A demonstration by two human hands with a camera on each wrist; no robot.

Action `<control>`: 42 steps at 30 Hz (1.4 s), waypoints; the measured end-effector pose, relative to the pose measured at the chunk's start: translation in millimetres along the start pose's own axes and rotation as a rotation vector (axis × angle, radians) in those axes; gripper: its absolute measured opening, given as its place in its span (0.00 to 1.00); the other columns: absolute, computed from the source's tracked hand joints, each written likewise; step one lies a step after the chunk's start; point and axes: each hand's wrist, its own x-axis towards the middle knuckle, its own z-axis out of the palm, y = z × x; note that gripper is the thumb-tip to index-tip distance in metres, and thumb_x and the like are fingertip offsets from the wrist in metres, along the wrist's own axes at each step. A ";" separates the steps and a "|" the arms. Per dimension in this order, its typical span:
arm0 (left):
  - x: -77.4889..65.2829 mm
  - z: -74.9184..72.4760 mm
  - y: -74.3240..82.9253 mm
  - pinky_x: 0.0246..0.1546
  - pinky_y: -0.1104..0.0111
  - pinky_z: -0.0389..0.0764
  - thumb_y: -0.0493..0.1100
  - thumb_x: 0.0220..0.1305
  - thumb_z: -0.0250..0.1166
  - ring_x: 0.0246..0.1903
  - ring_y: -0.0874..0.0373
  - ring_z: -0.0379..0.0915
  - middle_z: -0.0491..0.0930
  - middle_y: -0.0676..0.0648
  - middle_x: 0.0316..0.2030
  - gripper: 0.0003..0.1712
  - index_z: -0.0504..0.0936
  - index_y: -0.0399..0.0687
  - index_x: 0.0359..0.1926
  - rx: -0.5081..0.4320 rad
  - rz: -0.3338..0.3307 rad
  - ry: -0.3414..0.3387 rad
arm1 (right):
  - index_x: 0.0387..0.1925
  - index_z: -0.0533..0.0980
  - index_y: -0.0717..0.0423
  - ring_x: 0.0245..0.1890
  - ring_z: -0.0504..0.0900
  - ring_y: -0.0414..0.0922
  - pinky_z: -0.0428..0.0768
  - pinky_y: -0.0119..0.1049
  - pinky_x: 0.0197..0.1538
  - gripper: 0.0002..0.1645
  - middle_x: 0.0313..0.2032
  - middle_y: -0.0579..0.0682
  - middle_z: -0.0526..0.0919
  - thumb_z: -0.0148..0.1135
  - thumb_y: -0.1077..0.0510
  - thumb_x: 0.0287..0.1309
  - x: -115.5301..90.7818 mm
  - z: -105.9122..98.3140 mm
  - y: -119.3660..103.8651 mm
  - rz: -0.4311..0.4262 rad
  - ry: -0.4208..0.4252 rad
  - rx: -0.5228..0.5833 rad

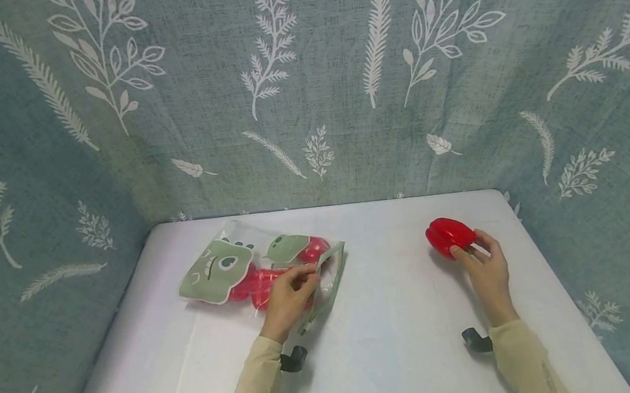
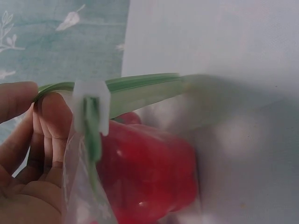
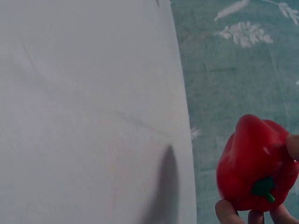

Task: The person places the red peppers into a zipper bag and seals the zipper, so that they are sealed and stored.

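A clear zip bag printed with green cartoon monsters lies at the left of the table, with red bell peppers inside it. My left hand pinches the bag's green-edged mouth between thumb and fingers. Along that edge, a whitish slider shows close up in the left wrist view, and the mouth gapes beyond it. Over the right part of the table, my right hand holds a red bell pepper with a green stem, thumb on one side and fingers on the other.
The table has a white cover. Green-grey cloth with white leaf prints hangs behind it and at both sides. A dark curved piece sits beside the left wrist, and a similar one beside the right.
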 end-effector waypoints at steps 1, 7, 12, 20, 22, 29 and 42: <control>-0.1 0.2 0.4 0.45 0.67 0.81 0.44 0.66 0.70 0.41 0.54 0.76 0.83 0.51 0.39 0.14 0.87 0.54 0.52 -0.004 0.002 0.000 | 0.78 0.54 0.41 0.71 0.66 0.54 0.73 0.45 0.65 0.54 0.75 0.47 0.59 0.70 0.36 0.57 -2.8 1.0 -0.2 -0.003 0.000 -0.004; 0.1 -0.5 1.8 0.44 0.70 0.81 0.44 0.66 0.70 0.41 0.54 0.76 0.83 0.51 0.40 0.14 0.87 0.53 0.52 -0.009 -0.001 0.001 | 0.77 0.55 0.42 0.69 0.68 0.51 0.75 0.41 0.62 0.54 0.73 0.46 0.61 0.72 0.38 0.57 -16.5 13.7 0.4 -0.025 -0.042 0.024; 1.1 0.4 1.6 0.45 0.69 0.81 0.44 0.66 0.70 0.41 0.54 0.76 0.83 0.51 0.40 0.14 0.87 0.52 0.52 -0.003 0.008 0.003 | 0.77 0.56 0.44 0.70 0.67 0.52 0.76 0.36 0.59 0.51 0.74 0.48 0.61 0.72 0.42 0.59 -22.5 27.7 -1.1 -0.021 -0.106 0.055; 1.1 1.6 1.3 0.45 0.67 0.81 0.45 0.66 0.70 0.41 0.54 0.76 0.83 0.51 0.40 0.14 0.87 0.53 0.52 -0.006 -0.011 -0.003 | 0.75 0.58 0.50 0.69 0.68 0.55 0.77 0.32 0.56 0.47 0.72 0.54 0.62 0.72 0.50 0.62 -31.4 45.3 -2.8 -0.027 -0.215 0.097; 1.0 1.5 1.1 0.46 0.67 0.80 0.44 0.66 0.70 0.41 0.54 0.76 0.83 0.51 0.40 0.14 0.87 0.53 0.52 -0.011 -0.015 -0.004 | 0.75 0.58 0.50 0.68 0.68 0.55 0.78 0.32 0.56 0.46 0.72 0.54 0.62 0.72 0.51 0.61 -33.4 48.8 -2.4 -0.031 -0.228 0.100; 1.1 0.2 1.3 0.47 0.68 0.80 0.44 0.66 0.70 0.42 0.54 0.76 0.83 0.51 0.41 0.14 0.87 0.52 0.52 -0.025 -0.004 -0.001 | 0.74 0.59 0.51 0.66 0.70 0.56 0.80 0.35 0.56 0.46 0.71 0.54 0.64 0.73 0.51 0.60 -39.8 61.8 0.4 -0.071 -0.277 0.104; 2.2 1.0 1.2 0.49 0.65 0.81 0.43 0.66 0.70 0.42 0.54 0.77 0.84 0.50 0.41 0.14 0.87 0.51 0.52 -0.034 0.002 -0.004 | 0.71 0.61 0.54 0.65 0.73 0.59 0.79 0.45 0.58 0.44 0.70 0.57 0.65 0.74 0.57 0.59 -58.4 91.4 -11.5 -0.069 -0.359 0.157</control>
